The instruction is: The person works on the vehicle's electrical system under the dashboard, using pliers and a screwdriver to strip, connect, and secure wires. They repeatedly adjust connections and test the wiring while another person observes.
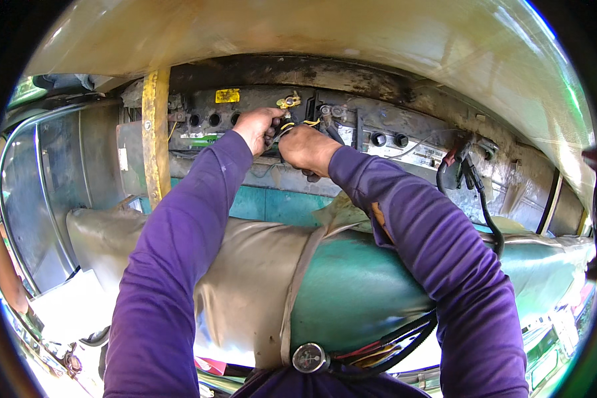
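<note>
Two dark, dirty batteries (205,99) stand side by side in a recess. A brass-coloured terminal clamp (288,101) sits on top, near the gap between them. Just below that clamp, my left hand (255,131) is closed, its thumb and fingers pinched together. Close on its right, my right hand (307,150) is closed too, with the fingers curled under. Thin yellow-and-dark wires (310,123) show at the hands. What lies inside either grip is hidden by the fingers. A corroded terminal (331,111) stands to the right of my hands.
A yellow upright bar (156,139) crosses in front at left. Black cables (474,176) hang at right. A beige and green padded cover (351,285) lies below my arms, with a round gauge (310,358) and wires at its near edge. Another person's arm (8,272) shows at far left.
</note>
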`<state>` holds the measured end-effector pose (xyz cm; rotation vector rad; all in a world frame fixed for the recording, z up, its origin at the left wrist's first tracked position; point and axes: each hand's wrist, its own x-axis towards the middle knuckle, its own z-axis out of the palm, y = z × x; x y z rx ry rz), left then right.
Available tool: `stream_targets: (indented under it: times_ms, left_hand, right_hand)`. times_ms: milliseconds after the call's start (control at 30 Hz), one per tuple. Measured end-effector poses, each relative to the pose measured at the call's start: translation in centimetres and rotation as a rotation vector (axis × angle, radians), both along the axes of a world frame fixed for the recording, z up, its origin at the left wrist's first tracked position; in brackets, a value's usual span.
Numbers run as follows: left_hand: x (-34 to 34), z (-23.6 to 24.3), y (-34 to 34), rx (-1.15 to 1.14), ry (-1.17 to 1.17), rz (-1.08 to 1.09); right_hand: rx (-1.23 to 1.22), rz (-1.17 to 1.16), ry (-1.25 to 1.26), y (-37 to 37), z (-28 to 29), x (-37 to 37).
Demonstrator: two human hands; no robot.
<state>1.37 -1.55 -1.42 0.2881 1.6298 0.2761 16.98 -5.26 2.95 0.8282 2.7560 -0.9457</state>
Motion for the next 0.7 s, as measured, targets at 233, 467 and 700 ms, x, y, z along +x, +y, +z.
stream_targets:
  times_ms: [233,467,700]
  left_hand:
    - [-0.3,-0.8,0.3,0.014,-0.056,0.049]
    - [-0.1,-0.9,0.0,0.075,-0.009,-0.007]
    - [-1.3,-0.7,1.2,-0.029,-0.104,-0.040]
  right_hand:
    - [-0.217,-0.058,-0.176,1.0,3.1,0.1]
    - [-0.122,-0.173,-0.112,0.6,1.9,-0.8]
    - [0.027,-0.118,-0.068,0.1,0.6,-0.4]
